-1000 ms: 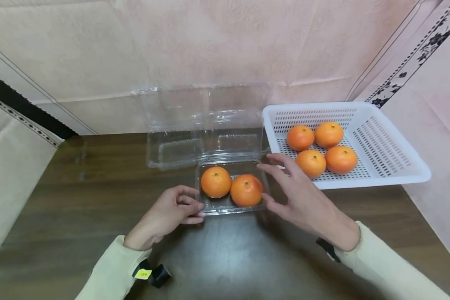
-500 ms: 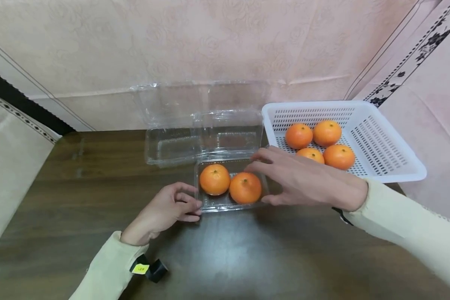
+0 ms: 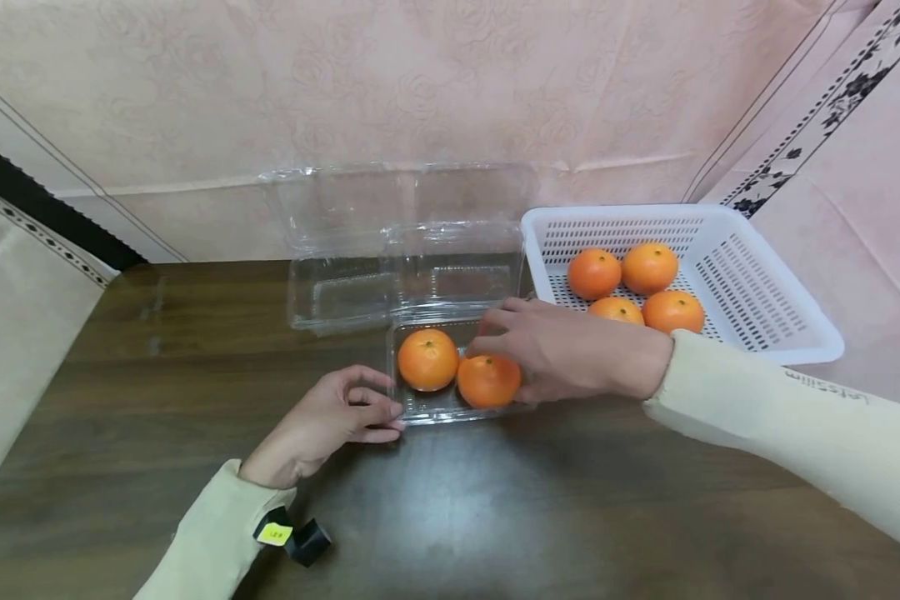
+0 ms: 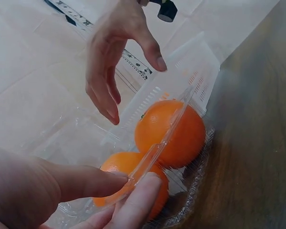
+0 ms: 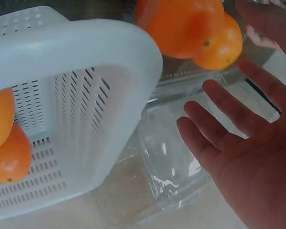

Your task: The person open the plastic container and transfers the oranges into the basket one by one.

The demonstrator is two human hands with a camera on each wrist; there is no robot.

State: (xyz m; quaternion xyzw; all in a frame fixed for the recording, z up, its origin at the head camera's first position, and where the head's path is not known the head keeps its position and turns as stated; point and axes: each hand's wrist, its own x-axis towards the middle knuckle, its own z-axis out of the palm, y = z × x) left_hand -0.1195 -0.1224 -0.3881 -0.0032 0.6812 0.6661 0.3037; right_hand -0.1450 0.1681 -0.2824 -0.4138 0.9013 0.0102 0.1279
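Note:
A clear plastic clamshell box [image 3: 450, 416] lies on the table with its lid raised at the back and two oranges inside, a left orange [image 3: 427, 360] and a right orange [image 3: 488, 382]. My left hand [image 3: 336, 417] is at the box's left side. In the left wrist view, its thumb [image 4: 90, 183] and a finger pinch the box rim [image 4: 155, 151]. My right hand [image 3: 570, 346] hovers over the right orange, partly covering it from the head view. In the right wrist view, that hand's fingers [image 5: 236, 107] are spread, holding nothing.
A white slotted basket [image 3: 765, 292] stands to the right of the box. Several oranges sit in it, one of them [image 3: 672, 311] near my right wrist. More clear plastic packaging [image 3: 345, 287] stands behind, against the pink cloth backdrop [image 3: 420, 92].
My right hand has moved leftward from the box's right edge to over the right orange, its forearm swinging across the basket's front. My left hand has stayed at the box.

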